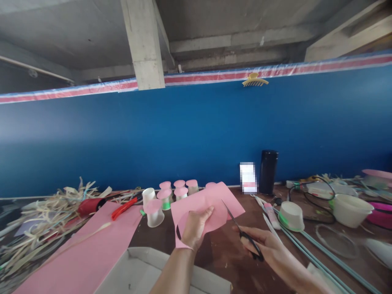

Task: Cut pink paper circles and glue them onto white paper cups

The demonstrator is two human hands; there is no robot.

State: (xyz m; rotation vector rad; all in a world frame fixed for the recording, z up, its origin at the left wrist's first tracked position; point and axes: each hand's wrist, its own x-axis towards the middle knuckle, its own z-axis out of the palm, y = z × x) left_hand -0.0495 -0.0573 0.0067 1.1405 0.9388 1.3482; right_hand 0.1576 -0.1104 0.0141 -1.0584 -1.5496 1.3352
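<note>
A sheet of pink paper (211,208) with a rounded cut-out at its left is pinched in my left hand (196,226), thumb on top. My right hand (263,245) grips scissors (246,236) by their dark handles. The scissors' blades point up and left, their tips over the sheet's right part; whether they are parted I cannot tell. Behind the sheet stand several upturned paper cups (166,200) topped with pink discs. Nearer, another white cup (155,217) carries a pink disc, close to the sheet's left edge.
A larger pink sheet (88,249), a red-handled tool (123,208) and a heap of pale strips (55,216) lie left. An open cardboard box (147,255) is in front. Right are a black flask (268,171), an upturned cup (291,215), a white bowl (350,210) and long pale-blue strips (324,257).
</note>
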